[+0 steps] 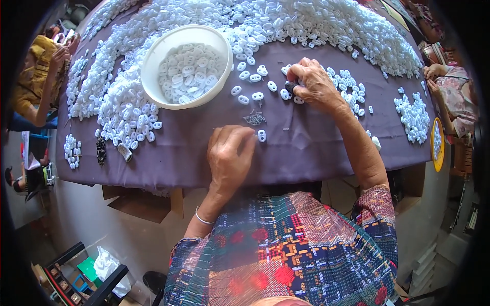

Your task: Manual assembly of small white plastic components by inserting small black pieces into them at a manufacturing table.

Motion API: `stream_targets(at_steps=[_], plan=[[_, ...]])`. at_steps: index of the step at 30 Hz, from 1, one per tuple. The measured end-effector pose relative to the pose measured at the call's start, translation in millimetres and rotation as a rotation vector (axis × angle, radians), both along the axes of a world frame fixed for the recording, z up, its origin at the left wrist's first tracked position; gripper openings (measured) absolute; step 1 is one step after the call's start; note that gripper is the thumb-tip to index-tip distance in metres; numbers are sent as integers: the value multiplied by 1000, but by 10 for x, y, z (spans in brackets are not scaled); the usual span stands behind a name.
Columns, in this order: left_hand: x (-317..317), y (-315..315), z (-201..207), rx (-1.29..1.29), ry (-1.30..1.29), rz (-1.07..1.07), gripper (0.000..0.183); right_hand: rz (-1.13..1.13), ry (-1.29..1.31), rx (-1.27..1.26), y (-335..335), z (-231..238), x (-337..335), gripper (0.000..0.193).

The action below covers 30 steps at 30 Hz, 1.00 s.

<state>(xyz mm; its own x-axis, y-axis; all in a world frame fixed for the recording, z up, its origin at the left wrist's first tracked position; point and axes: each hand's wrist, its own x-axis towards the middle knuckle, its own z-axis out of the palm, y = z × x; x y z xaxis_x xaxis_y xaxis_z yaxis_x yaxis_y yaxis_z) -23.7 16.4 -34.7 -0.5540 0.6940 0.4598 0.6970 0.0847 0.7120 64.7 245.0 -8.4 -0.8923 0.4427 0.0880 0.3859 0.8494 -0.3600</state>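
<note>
My right hand (315, 84) is over the table among loose white oval plastic pieces, its fingers pinched together. Something small and black (290, 86) shows at its fingertips, too little of it to name. Nearer to me, my left hand (229, 153) rests on the cloth with curled fingers; what they hold, if anything, is hidden. Just right of its fingertips lies one white oval two-hole piece (262, 135). A small heap of thin metal screws (254, 119) sits beyond that hand. More white pieces (258, 96) lie scattered between the heap and the bowl.
A cream bowl (149, 76) of white pieces stands left of centre on the dark purple tablecloth (306, 158). Large piles of such pieces (326, 20) cover the far side. A yellow tray (437, 153) is at the right edge. Other people (38, 76) sit left and right.
</note>
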Motion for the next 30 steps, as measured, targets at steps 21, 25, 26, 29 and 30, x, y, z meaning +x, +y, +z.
stream_targets(at_steps=[21,25,26,29,30], plan=[[41,-39,-1,197,-159,-15,15,-179,528,-1183,-772,37,618,14],[48,-46,-38,202,-165,-2,16,-198,521,-965,-942,3,749,16],[56,-55,-36,201,-144,7,16,-227,531,-1007,-956,17,761,16],[76,-101,-28,175,-59,0,17,-260,571,-1097,-964,52,784,17],[81,-118,-25,157,2,-19,17,-248,600,-1145,-958,52,808,17]])
